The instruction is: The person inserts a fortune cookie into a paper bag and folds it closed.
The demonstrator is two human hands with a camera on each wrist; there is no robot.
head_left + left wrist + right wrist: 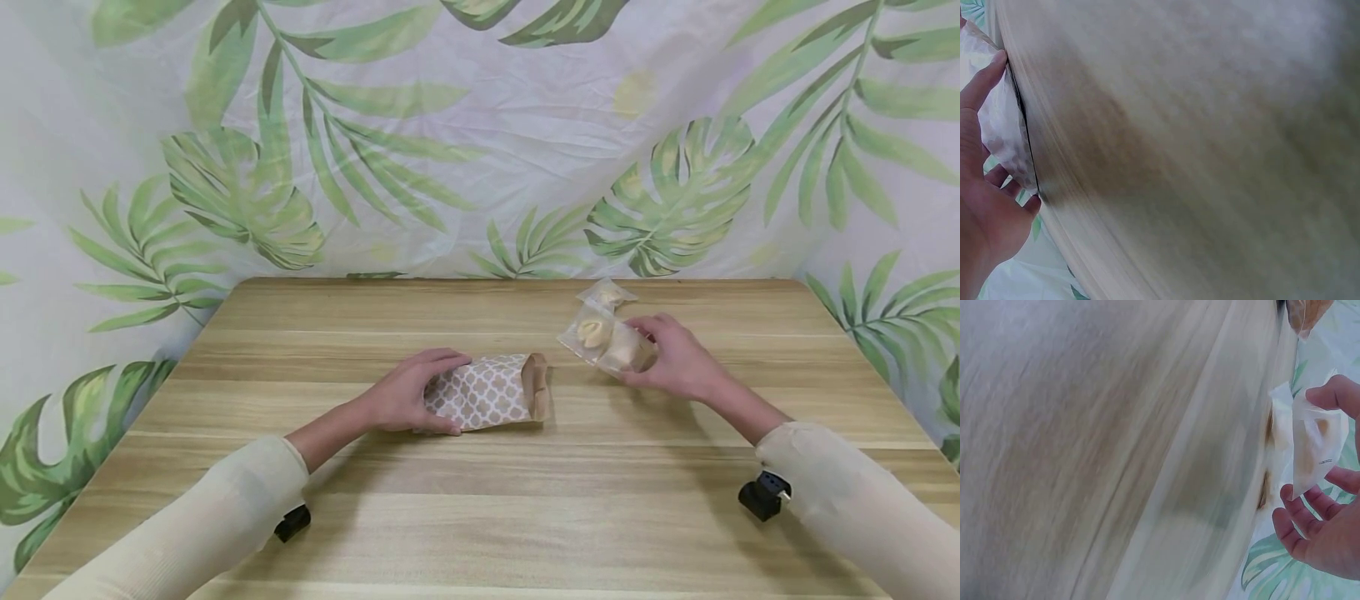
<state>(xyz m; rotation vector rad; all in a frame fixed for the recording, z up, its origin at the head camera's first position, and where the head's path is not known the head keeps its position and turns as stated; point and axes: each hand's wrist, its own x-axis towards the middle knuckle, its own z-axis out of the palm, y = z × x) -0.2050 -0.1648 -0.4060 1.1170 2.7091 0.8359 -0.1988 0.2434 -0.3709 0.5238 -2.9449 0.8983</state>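
Your left hand [408,390] grips the patterned paper bag [483,390], whose mouth faces 3 o'clock, and your right hand [678,358] pinches a clear packet [624,346] between 2 and 3 o'clock from the bag — an adjoining packet [591,333] and a far packet [609,294] lie towards 10 o'clock from that hand, and since the adjoining one looks partly overlapped, a quick lift could drag it along — too firm a squeeze might crack the contents

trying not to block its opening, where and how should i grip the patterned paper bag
Probably grip the patterned paper bag by its left end, coming from the left, thumb on the near edge, fingers on the far, as the left hand does. It lies on its side, open mouth facing right.
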